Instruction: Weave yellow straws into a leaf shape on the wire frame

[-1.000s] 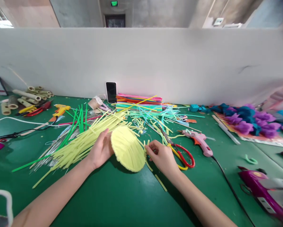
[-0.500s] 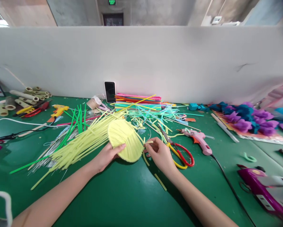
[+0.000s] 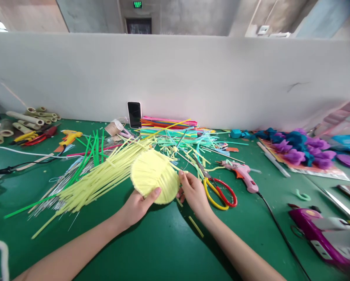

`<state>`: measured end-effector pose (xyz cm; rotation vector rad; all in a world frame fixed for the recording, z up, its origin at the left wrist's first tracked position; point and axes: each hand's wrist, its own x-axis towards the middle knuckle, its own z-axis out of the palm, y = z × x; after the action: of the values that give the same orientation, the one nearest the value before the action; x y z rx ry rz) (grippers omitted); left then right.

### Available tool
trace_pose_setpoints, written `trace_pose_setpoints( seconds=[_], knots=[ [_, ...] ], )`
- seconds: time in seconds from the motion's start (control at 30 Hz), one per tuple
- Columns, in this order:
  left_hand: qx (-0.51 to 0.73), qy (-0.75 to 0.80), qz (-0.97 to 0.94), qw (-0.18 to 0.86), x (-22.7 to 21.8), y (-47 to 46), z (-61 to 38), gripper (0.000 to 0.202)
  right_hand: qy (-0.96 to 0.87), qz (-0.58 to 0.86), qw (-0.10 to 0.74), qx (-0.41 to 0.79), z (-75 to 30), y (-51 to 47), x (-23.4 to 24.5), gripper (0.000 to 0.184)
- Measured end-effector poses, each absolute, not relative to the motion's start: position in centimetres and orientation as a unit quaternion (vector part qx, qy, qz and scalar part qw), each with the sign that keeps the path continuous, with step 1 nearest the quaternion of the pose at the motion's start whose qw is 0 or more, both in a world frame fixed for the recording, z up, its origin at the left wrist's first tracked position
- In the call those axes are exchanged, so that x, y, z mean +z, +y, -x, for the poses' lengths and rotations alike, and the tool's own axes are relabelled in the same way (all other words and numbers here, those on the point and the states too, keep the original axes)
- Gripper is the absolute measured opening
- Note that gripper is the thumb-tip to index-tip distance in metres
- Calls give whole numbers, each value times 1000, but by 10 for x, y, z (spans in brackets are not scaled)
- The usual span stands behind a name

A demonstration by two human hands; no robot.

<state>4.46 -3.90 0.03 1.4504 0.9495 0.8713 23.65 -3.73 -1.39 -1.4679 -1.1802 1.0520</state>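
A round, flat pale-yellow disc of fuzzy pipe cleaners [image 3: 154, 173] is tilted up above the table. My left hand [image 3: 142, 203] grips its lower left edge, thumb on the front face. Close by the disc's right edge, my right hand [image 3: 192, 192] is closed in a pinch on a short pale-yellow pipe cleaner piece [image 3: 186, 172], mostly hidden by the fingers. Another cut piece [image 3: 196, 226] lies on the green table below. Scissors with red and yellow handles [image 3: 220, 193] lie just right of my right hand.
Left of the disc lie a bundle of yellow pipe cleaners [image 3: 104, 175] and a yellow glue gun [image 3: 70, 137]. A pink glue gun [image 3: 245, 175] trails its cord at right. A phone [image 3: 134, 114] leans on the white partition [image 3: 175, 78]. Purple flowers [image 3: 297, 156] sit far right.
The disc has tilted slightly and shifted against my right hand's fingertips. My right hand has closed the gap to its edge. The view has swung a little to the right.
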Motion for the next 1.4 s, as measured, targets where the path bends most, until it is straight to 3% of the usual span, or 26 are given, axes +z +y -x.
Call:
trace_pose_setpoints(
  seconds=[0.27, 0.43, 0.83, 1.13, 1.3, 1.4],
  knots=[
    [292, 386, -659, 576, 6, -56, -57, 53, -451, 616, 532, 366, -234, -33, -9, 60],
    [201, 362, -710, 569, 3, -59, -60, 54, -450, 614, 535, 367, -236, -33, -2, 54],
    [225, 344, -735, 540, -3, -55, -63, 43, -410, 596, 561, 403, -238, -32, -6, 47],
    [236, 351, -720, 551, -3, -56, -61, 34, -435, 604, 558, 367, -242, -32, -11, 50],
    [296, 360, -652, 598, -3, -53, -63, 45, -447, 596, 557, 367, -246, -32, -7, 49],
    [369, 361, -565, 643, -4, -46, -63, 54, -499, 613, 494, 362, -254, -28, 0, 56]
  ],
)
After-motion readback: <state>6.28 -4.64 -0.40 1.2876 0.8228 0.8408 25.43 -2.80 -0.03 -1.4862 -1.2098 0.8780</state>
